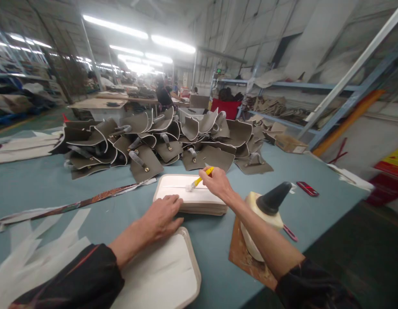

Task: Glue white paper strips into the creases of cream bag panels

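Note:
A yellow-handled brush (202, 177) is gripped in my right hand (217, 183), its pale bristles touching the top of a stack of white rounded panels (199, 198). My left hand (164, 216) rests at the stack's left front corner, fingers spread and holding nothing. Nearer to me, partly under my left forearm, lies a larger white panel (173, 274) with a beige rim. To the right, behind my right forearm, stands a cream container (250, 240) with a black cone-shaped top (274, 198), on a brown board (239, 253).
Grey-brown bag pieces (208, 158) with wrapped handles are heaped across the back of the blue-green table (121, 199). White strips (57, 244) lie at left. A red and black object (307, 189), a pink tool (290, 233) and a cardboard box (290, 143) are at right.

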Demonstrator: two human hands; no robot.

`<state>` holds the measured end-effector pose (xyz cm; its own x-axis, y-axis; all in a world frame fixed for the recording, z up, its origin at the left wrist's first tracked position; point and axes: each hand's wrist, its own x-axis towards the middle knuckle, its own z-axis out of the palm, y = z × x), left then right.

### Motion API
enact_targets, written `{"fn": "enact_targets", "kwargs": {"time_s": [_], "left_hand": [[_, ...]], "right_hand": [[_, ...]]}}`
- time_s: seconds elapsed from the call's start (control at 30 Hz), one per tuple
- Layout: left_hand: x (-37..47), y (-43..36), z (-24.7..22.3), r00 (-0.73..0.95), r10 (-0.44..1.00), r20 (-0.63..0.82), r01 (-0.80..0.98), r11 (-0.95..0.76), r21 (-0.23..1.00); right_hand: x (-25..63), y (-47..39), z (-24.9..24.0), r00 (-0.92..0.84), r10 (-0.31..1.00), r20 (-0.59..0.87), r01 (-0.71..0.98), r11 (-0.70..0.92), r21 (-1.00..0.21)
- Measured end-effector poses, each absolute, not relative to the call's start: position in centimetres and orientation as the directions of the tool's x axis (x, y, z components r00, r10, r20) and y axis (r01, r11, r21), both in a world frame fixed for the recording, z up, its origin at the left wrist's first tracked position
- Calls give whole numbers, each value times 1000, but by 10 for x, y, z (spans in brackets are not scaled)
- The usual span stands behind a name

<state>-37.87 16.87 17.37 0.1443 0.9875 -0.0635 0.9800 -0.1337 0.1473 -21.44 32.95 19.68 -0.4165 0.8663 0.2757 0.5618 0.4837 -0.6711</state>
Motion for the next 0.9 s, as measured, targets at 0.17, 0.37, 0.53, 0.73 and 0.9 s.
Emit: {"fn": "enact_targets", "kwargs": {"time_s": [0.17,0.37,0.53,0.73,0.9], "left_hand": [[-380,170,174,141,989,-32,979,-135,154],[-385,174,171,155,988,-11,977,-151,148],[-387,176,169,175,985,6,975,-174,135],[-392,180,166,197,979,45,973,-201,117],[-389,188,168,169,984,59,983,-172,65]], "right_hand": [[-175,344,206,-376,888,264,641,455,-619],[-135,354,213,-317,917,244,728,400,-557],[-120,354,213,-272,930,249,788,364,-497],[-119,349,216,-254,926,279,848,351,-396],[-127,342,219,-266,915,303,878,360,-316]]}}
